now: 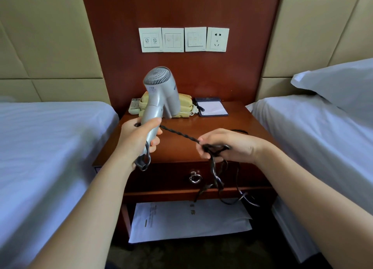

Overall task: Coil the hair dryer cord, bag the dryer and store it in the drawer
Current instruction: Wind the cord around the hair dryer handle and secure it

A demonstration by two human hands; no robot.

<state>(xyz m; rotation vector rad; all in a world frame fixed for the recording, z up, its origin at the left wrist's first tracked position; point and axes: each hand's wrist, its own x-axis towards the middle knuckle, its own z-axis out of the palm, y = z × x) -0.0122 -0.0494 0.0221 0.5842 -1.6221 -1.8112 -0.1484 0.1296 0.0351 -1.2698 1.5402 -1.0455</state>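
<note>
Dryer [161, 91] upright in left hand [137, 139]; right hand [228, 145] grips looped cord [179, 134].

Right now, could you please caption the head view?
Left hand holds the dryer over the nightstand; right hand grips its cord.

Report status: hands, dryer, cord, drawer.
Left hand grips hair dryer by its handle, dryer raised. Right hand holds cord, loose tangled lengths hanging across shut drawer. Cord not yet coiled, nothing bagged.
</note>
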